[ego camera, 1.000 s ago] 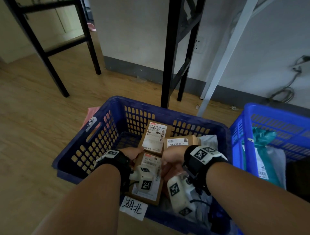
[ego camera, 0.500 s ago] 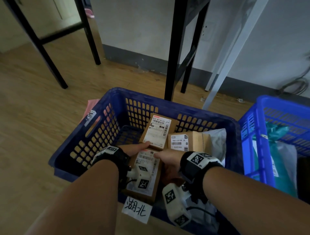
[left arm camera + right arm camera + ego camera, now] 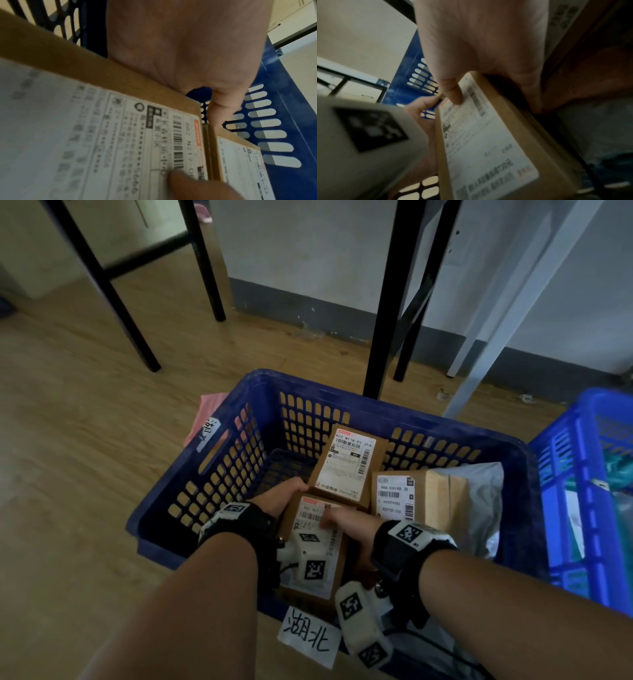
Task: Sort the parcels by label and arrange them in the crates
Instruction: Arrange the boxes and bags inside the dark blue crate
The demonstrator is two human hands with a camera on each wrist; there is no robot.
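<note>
A flat cardboard parcel (image 3: 317,556) with a white shipping label lies at the near end of the dark blue crate (image 3: 226,474). My left hand (image 3: 282,498) grips its left edge, and my right hand (image 3: 346,522) grips its right edge with the thumb (image 3: 453,94) on the label (image 3: 85,135). Beyond it lie a second labelled box (image 3: 346,463) and a third box (image 3: 414,494) to the right. A white tag (image 3: 308,637) with handwritten characters hangs on the crate's near wall.
A lighter blue crate (image 3: 582,508) with teal and white bags stands to the right. A grey plastic mailer (image 3: 479,501) lies at the dark crate's right side. Black frame legs (image 3: 387,302) and a white leg (image 3: 507,316) stand behind it on the wooden floor.
The view has moved closer to the crate. My right thumb has come forward onto the near parcel's label, while my left hand has stayed on its left edge.
</note>
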